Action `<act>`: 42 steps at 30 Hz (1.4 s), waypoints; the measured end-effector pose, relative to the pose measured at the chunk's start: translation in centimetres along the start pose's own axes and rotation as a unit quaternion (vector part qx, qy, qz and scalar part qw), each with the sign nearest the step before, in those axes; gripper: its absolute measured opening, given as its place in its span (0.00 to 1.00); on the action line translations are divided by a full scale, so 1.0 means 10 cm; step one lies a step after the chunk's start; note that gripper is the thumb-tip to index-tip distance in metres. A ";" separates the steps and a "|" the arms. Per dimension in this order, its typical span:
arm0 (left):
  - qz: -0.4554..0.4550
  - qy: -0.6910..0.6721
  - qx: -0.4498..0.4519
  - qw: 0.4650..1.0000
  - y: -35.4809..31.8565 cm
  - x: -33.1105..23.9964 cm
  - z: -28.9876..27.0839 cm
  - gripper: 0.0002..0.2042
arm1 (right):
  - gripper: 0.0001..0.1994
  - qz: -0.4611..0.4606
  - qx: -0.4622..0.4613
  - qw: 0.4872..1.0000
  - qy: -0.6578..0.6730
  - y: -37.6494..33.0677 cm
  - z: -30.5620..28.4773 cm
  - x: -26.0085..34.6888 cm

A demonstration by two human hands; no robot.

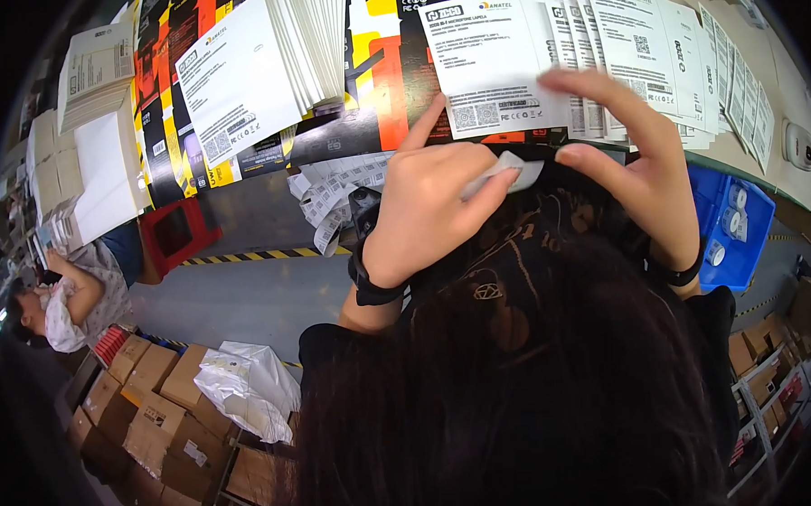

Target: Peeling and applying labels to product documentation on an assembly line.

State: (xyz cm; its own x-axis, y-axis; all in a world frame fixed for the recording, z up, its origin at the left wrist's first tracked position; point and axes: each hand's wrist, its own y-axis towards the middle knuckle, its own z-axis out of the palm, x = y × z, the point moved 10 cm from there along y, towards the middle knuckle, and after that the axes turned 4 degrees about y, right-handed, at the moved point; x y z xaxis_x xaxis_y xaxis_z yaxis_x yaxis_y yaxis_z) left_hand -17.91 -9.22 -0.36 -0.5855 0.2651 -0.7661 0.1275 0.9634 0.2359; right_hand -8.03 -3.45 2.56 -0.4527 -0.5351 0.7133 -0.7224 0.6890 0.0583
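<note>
A printed white card [483,60] lies on the table edge in front of me. My left hand [430,198] has its index finger stretched out against the card's lower left edge. Its thumb and curled fingers pinch a small white paper slip [520,173], perhaps a piece of label strip. Over the card's right side, my right hand [641,152] is open, thumb and index finger apart; the index fingertip is blurred, and I see nothing held there. Overlapping printed cards [631,40] fan out to the right of the front card. A white label strip [331,197] hangs below the table edge by my left wrist.
A thick stack of white cards [244,79] leans at the left on colourful printed sheets [384,82]. More cards [99,72] are piled farther left. A blue bin [739,229] holds label rolls at the right. Behind are cardboard boxes [160,426] and another person [86,299].
</note>
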 end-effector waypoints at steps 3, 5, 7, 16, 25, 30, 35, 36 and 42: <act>-0.027 -0.066 -0.093 0.993 0.04 0.01 -0.15 0.04 | 0.17 0.114 0.031 0.947 0.299 -0.04 0.16 -0.25; -0.081 -0.124 -0.172 0.974 0.03 0.11 -0.25 0.06 | 0.13 0.168 0.033 0.908 0.383 -0.04 0.26 -0.39; -0.095 -0.096 -0.173 0.976 0.07 0.12 -0.25 0.06 | 0.11 0.195 0.033 0.884 0.424 -0.03 0.29 -0.44; -0.163 -0.103 -0.066 0.979 0.39 0.22 -0.05 0.08 | 0.03 0.030 -0.052 0.979 0.196 0.21 -0.01 -0.31; -0.070 -0.088 0.080 0.990 0.45 0.25 0.24 0.07 | 0.04 0.113 -0.139 0.946 0.270 0.56 -0.20 -0.84; -0.047 -0.047 0.112 0.992 0.41 0.42 0.45 0.08 | 0.04 0.226 -0.023 0.954 0.195 0.72 0.28 -1.17; -0.058 -0.047 0.137 0.988 0.41 0.58 0.53 0.08 | 0.04 0.228 -0.034 0.957 0.176 0.83 0.35 -1.26; -0.067 -0.042 0.149 0.986 0.41 0.61 0.54 0.08 | 0.05 0.231 -0.032 0.960 0.156 0.84 0.36 -1.26; -0.078 -0.045 0.155 0.984 0.41 0.68 0.55 0.09 | 0.06 0.222 -0.043 0.966 0.122 0.86 0.39 -1.29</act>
State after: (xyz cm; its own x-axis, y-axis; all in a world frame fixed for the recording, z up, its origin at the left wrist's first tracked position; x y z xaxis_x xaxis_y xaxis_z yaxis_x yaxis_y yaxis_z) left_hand -17.00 -3.21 -7.88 -0.5463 0.1021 -0.8313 0.2880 0.9549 -0.0720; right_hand -10.43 7.52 -8.85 -0.5634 -0.0532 0.8244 -0.4345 0.8679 -0.2409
